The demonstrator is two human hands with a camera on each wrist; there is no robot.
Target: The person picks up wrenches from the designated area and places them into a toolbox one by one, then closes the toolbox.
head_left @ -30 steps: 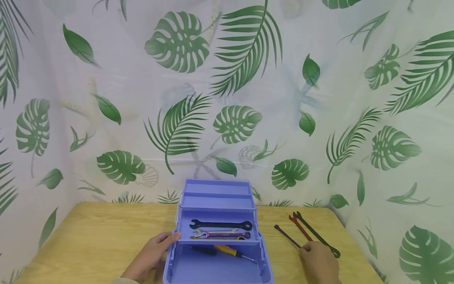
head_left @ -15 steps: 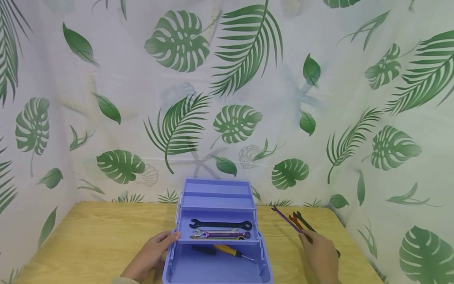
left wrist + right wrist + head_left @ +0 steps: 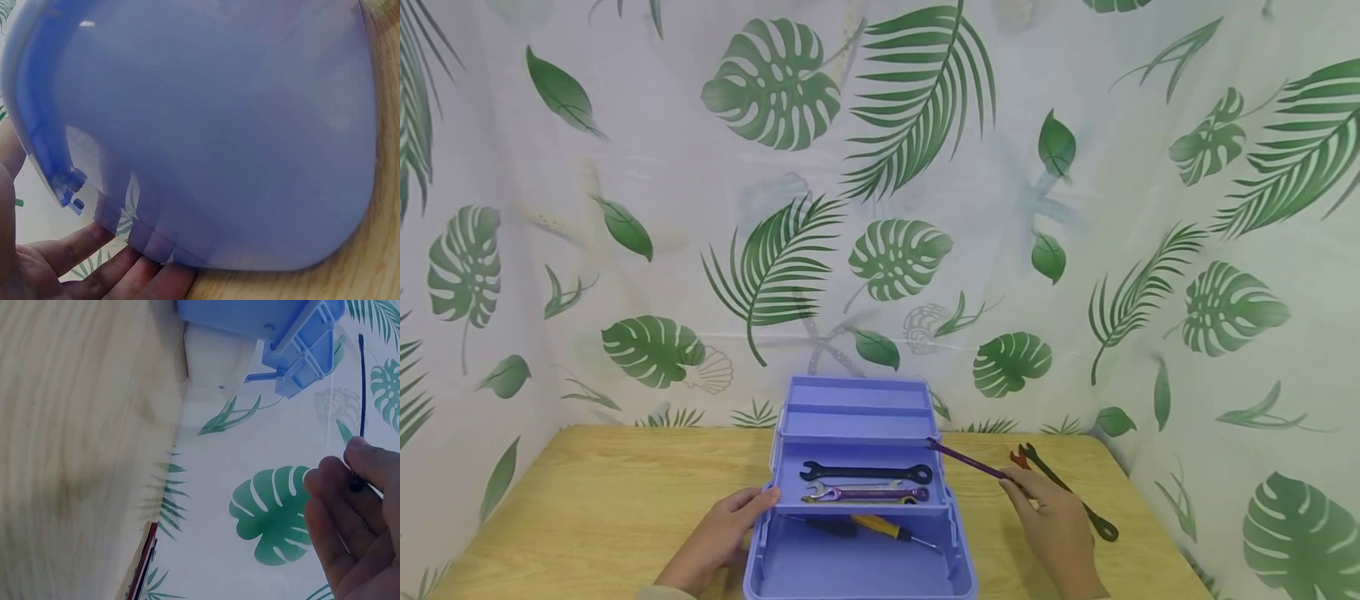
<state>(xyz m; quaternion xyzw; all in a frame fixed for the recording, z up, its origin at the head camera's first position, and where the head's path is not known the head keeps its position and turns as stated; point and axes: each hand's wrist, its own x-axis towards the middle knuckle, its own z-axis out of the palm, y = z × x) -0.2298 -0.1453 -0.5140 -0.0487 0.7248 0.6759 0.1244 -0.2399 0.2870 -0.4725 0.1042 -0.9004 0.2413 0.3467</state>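
Observation:
A purple wrench slants up from my right hand, pinched near its lower end between thumb and fingers. Its far jaw end is raised by the right edge of the blue toolbox's middle tier. In the right wrist view the same wrench appears as a thin dark bar above the fingers. My left hand holds the left side of the toolbox at the tray's front corner. In the left wrist view, its fingers lie against the shiny outer wall. The tray holds a black wrench and another purple wrench.
A silver and a yellow wrench share the tray. Below lie a yellow-handled screwdriver and a dark-handled tool. Right of the box, a dark wrench and a partly hidden red wrench rest on the wooden table.
My right hand has lifted the purple wrench off the table and carried it left toward the toolbox, uncovering more of the dark wrench. The left hand keeps its place.

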